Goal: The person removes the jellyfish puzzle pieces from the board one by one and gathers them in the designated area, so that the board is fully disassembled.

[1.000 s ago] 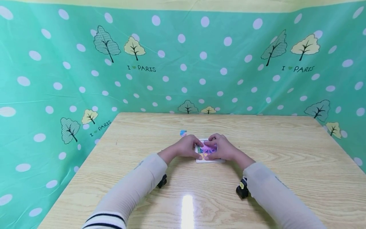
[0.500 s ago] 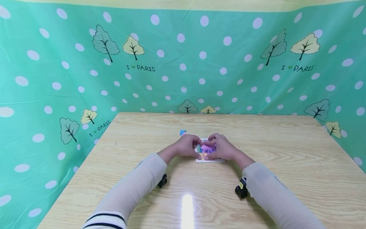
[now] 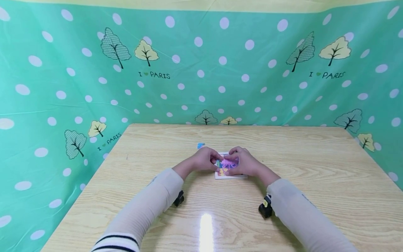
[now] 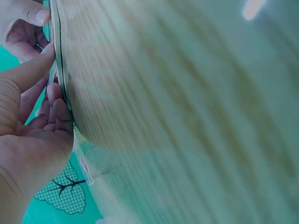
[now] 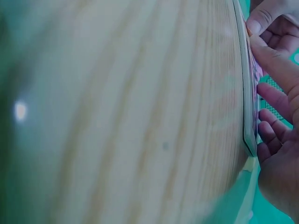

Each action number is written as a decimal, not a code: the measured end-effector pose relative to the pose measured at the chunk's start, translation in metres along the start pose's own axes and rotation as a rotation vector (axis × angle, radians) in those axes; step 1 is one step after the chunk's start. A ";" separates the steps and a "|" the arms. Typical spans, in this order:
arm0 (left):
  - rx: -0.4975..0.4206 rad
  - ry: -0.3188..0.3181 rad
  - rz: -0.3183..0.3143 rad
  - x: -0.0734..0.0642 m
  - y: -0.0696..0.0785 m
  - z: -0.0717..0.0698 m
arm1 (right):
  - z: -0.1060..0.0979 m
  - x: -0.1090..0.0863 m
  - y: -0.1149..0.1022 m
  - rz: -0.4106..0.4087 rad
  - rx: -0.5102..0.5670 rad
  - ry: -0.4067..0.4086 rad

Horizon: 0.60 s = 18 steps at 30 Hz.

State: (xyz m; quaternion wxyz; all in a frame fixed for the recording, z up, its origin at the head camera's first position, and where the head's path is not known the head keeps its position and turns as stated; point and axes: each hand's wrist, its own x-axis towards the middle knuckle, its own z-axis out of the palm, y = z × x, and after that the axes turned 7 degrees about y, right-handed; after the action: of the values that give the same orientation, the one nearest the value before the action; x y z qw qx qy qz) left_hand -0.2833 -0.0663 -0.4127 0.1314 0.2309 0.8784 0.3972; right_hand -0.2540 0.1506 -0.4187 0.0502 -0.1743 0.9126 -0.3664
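A small flat picture puzzle (image 3: 230, 163), pink, blue and yellow inside a white border, lies on the wooden table. On its left side is my left hand (image 3: 205, 159), thumb and index fingertips at the picture's left part. My right hand (image 3: 246, 162) arches over the right part, thumb near the lower edge and fingers near the top. In the left wrist view, the left thumb (image 4: 35, 70) reaches straight to the board's edge. The right wrist view shows the right thumb (image 5: 275, 63) stretched onto the board (image 5: 249, 102), close to the left thumb. Both hands cover parts of the picture.
A small blue loose piece (image 3: 200, 145) lies on the table (image 3: 163, 140) behind my left hand. Black wrist cameras hang under both sleeves, the right camera (image 3: 265, 209) near the tabletop. A green dotted cloth (image 3: 201, 70) stands behind and beside the table.
My left thumb has shifted slightly left and up, so more of the yellow lower-left part of the picture shows. My right hand and the puzzle stay nearly in place.
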 end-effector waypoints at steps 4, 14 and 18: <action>0.015 -0.005 0.006 0.000 0.001 0.000 | 0.000 0.000 0.002 -0.005 0.016 0.008; -0.018 -0.005 -0.014 0.001 -0.001 -0.003 | 0.006 0.003 0.002 0.000 0.003 0.038; -0.038 0.004 -0.040 0.002 0.000 -0.005 | 0.005 0.003 -0.001 0.016 0.010 0.035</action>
State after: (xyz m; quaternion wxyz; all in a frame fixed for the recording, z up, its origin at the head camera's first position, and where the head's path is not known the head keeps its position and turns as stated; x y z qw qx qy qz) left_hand -0.2876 -0.0683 -0.4097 0.1420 0.2101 0.8753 0.4118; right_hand -0.2551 0.1460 -0.4215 0.0379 -0.1603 0.9130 -0.3733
